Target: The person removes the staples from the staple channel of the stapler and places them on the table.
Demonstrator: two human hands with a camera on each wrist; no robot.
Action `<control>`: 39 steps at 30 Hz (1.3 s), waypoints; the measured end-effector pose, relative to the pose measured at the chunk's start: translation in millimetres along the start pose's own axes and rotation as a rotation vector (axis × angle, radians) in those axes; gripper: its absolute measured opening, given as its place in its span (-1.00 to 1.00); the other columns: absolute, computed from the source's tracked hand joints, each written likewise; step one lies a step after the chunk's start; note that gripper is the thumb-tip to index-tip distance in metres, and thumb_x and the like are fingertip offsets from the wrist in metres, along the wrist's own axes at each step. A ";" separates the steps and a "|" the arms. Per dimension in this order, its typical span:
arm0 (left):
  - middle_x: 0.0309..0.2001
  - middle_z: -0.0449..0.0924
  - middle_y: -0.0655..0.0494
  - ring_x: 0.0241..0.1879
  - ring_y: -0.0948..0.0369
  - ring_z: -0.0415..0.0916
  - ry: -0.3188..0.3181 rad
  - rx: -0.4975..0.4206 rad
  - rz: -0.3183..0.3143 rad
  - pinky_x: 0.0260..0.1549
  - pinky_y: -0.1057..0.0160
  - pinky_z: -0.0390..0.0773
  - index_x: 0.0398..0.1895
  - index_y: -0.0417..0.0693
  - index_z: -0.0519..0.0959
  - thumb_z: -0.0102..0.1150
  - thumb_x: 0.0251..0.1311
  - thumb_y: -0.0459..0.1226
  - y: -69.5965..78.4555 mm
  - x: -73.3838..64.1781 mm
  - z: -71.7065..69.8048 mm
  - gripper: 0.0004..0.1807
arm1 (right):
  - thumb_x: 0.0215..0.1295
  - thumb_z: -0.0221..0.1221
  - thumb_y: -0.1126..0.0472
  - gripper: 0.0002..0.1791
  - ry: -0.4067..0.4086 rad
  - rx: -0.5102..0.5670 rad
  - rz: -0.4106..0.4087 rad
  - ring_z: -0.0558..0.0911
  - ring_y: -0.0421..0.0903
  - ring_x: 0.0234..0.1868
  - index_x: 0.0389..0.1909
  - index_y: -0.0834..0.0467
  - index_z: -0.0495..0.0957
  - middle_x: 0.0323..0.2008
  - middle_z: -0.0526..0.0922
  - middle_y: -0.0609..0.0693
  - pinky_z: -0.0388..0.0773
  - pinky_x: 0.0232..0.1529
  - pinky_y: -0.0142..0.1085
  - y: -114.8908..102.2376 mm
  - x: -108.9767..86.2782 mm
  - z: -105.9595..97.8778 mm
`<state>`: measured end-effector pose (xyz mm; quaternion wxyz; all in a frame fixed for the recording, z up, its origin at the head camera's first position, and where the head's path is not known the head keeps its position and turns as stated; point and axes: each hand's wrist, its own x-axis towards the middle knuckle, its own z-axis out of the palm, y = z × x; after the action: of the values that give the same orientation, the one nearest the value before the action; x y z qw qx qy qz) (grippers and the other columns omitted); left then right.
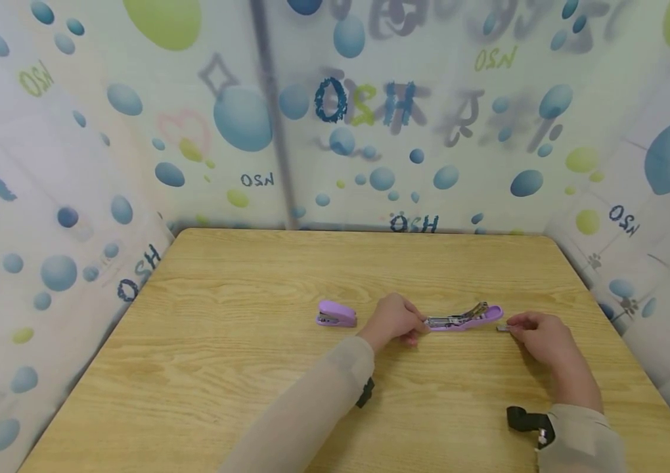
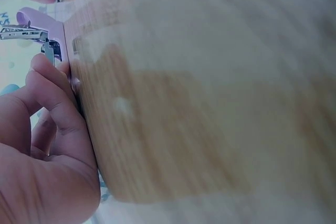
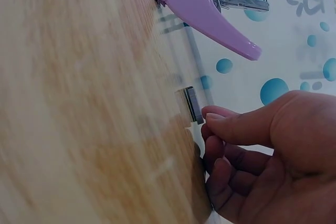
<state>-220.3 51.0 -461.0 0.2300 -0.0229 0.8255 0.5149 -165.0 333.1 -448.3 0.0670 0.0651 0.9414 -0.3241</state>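
Observation:
A purple stapler lies unfolded on the wooden table, its metal staple channel exposed and its purple top swung back to the right. My left hand grips the stapler's left end between thumb and fingers; the left wrist view shows the curled fingers at that end, partly hiding it. Just right of the stapler, my right hand pinches one end of a short grey strip of staples between thumb and forefinger. The strip is close to the tabletop; whether it touches cannot be told.
A second, closed purple stapler stands to the left of my left hand. The wooden table is bordered by patterned walls at the back and both sides. Dark wrist mounts sit on both sleeves.

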 end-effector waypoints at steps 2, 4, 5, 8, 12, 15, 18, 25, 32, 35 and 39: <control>-0.61 0.67 -0.01 -0.75 0.24 0.52 -0.001 0.000 0.000 -0.67 0.30 0.65 -0.46 -0.05 0.77 0.54 0.04 -0.40 0.1 -0.1 -0.2 -0.90 | 0.48 0.11 0.26 -0.71 -0.005 0.003 0.003 0.55 0.23 -0.07 0.04 0.39 0.58 -0.02 0.60 0.41 0.50 -0.11 0.01 -1.4 -0.8 -0.4; -0.61 0.67 0.00 -0.75 0.24 0.52 -0.001 0.000 0.000 -0.67 0.30 0.65 -0.46 -0.05 0.77 0.54 0.04 -0.40 0.3 -0.4 -0.5 -0.90 | 0.48 0.10 0.26 -0.70 -0.010 0.008 0.007 0.54 0.24 -0.05 0.05 0.40 0.57 0.00 0.59 0.42 0.50 -0.08 0.04 -2.3 -1.3 -0.8; -0.61 0.67 -0.01 -0.75 0.24 0.52 -0.001 -0.002 0.002 -0.67 0.30 0.65 -0.46 -0.06 0.77 0.54 0.04 -0.40 0.3 -0.5 -0.5 -0.90 | 0.49 0.10 0.26 -0.70 -0.013 0.013 0.010 0.54 0.24 -0.05 0.06 0.40 0.56 0.00 0.58 0.43 0.50 -0.08 0.05 -2.5 -1.4 -1.0; -0.61 0.67 -0.01 -0.75 0.24 0.52 0.001 -0.003 0.008 -0.67 0.30 0.66 -0.45 -0.07 0.77 0.53 0.04 -0.40 0.4 -1.8 -0.2 -0.90 | 0.49 0.10 0.27 -0.70 -0.021 0.014 0.006 0.54 0.23 -0.06 0.06 0.40 0.56 0.00 0.58 0.42 0.50 -0.07 0.05 -2.5 -1.3 -1.5; -0.60 0.67 -0.01 -0.74 0.22 0.53 -0.004 0.006 0.019 -0.66 0.29 0.66 -0.43 -0.07 0.77 0.52 0.07 -0.41 1.7 -6.0 1.5 -0.91 | 0.49 0.10 0.25 -0.69 -0.026 -0.002 -0.018 0.56 0.17 -0.09 0.09 0.37 0.56 -0.02 0.60 0.37 0.53 -0.16 -0.08 -5.9 -4.8 -7.7; -0.60 0.68 0.00 -0.73 0.22 0.53 -0.006 0.008 0.025 -0.65 0.29 0.66 -0.42 -0.08 0.77 0.50 0.08 -0.42 1.8 -8.2 2.7 -0.91 | 0.52 0.07 0.22 -0.65 -0.012 -0.006 -0.055 0.60 0.15 -0.14 0.16 0.36 0.53 -0.03 0.62 0.36 0.54 -0.31 -0.16 -17.3 -10.6 -17.8; -0.57 0.68 0.01 -0.72 0.23 0.53 -0.007 -0.006 0.039 -0.65 0.28 0.67 -0.41 -0.09 0.76 0.49 0.09 -0.44 1.5 -8.8 2.7 -0.91 | 0.56 0.04 0.19 -0.62 0.018 -0.011 -0.089 0.62 0.15 -0.14 0.22 0.35 0.50 -0.04 0.63 0.35 0.53 -0.38 -0.22 -37.4 -16.6 -29.2; -0.50 0.70 -0.03 -0.61 0.16 0.63 -0.043 -0.090 0.073 -0.58 0.23 0.71 -0.10 -0.17 0.73 0.48 0.08 -0.44 -2.6 -10.1 -3.4 -0.72 | 0.59 0.03 0.11 -0.60 0.070 -0.013 -0.164 0.61 0.15 -0.07 0.26 0.25 0.50 -0.02 0.63 0.25 0.49 -0.31 -0.22 -101.1 -21.6 -41.5; -0.34 0.72 -0.08 -0.57 0.13 0.64 -0.111 -0.125 0.125 -0.45 0.14 0.75 0.17 -0.14 0.62 0.42 0.24 -0.26 -1.9 -24.0 -28.6 -0.56 | 0.56 0.08 0.12 -0.64 0.039 0.057 -0.223 0.59 0.11 -0.03 0.24 0.17 0.54 0.03 0.64 0.18 0.57 -0.19 -0.16 -159.2 -18.0 -28.8; -0.25 0.73 -0.11 -0.52 0.12 0.65 -0.117 -0.086 0.184 -0.36 0.08 0.75 0.18 -0.12 0.61 0.36 0.31 -0.14 4.0 -35.5 -56.8 -0.57 | 0.55 0.10 0.09 -0.64 0.010 0.072 -0.234 0.58 0.11 -0.01 0.23 0.15 0.55 0.05 0.63 0.17 0.58 -0.13 -0.11 -176.1 -10.6 -20.5; -0.22 0.72 -0.12 -0.44 0.11 0.67 -0.046 -0.049 0.277 -0.34 0.10 0.73 0.15 -0.06 0.63 0.31 0.34 -0.07 4.7 -49.0 -103.9 -0.59 | 0.54 0.12 0.08 -0.65 -0.019 0.084 -0.276 0.59 0.10 -0.02 0.20 0.14 0.57 0.05 0.63 0.14 0.60 -0.11 -0.08 -197.9 0.1 -4.1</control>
<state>-214.8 -46.0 -399.4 0.1751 0.0973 0.8024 0.5622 -198.3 181.0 -326.1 0.0281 -0.0653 0.9262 -0.3702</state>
